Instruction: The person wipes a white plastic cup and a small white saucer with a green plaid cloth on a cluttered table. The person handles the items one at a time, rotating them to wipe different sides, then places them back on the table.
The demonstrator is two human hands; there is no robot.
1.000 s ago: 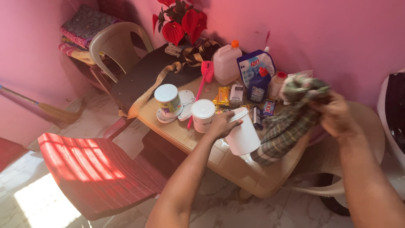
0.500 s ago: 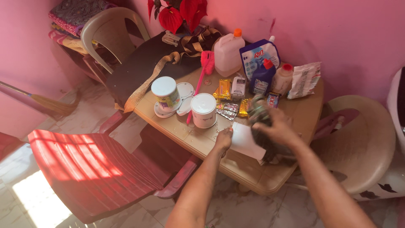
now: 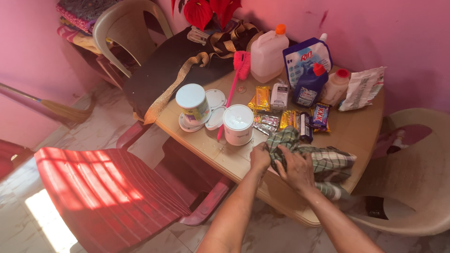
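Checked cloth (image 3: pixel 323 161) (long axis left-right) lies bunched, gripped by left hand (image 3: pixel 260 157) and right hand (image 3: pixel 294 169).

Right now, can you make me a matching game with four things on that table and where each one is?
Things:
1. checked cloth
2. pink brush
3. white jug with orange cap
4. white round tub

Places:
A. at the back of the table, beside the blue pouch
B. under both hands, left hand and right hand
C. just in front of the snack packets, near the left hand
D. lying with its bristle head towards the dark bag

Pairs: 1-B, 2-D, 3-A, 4-C
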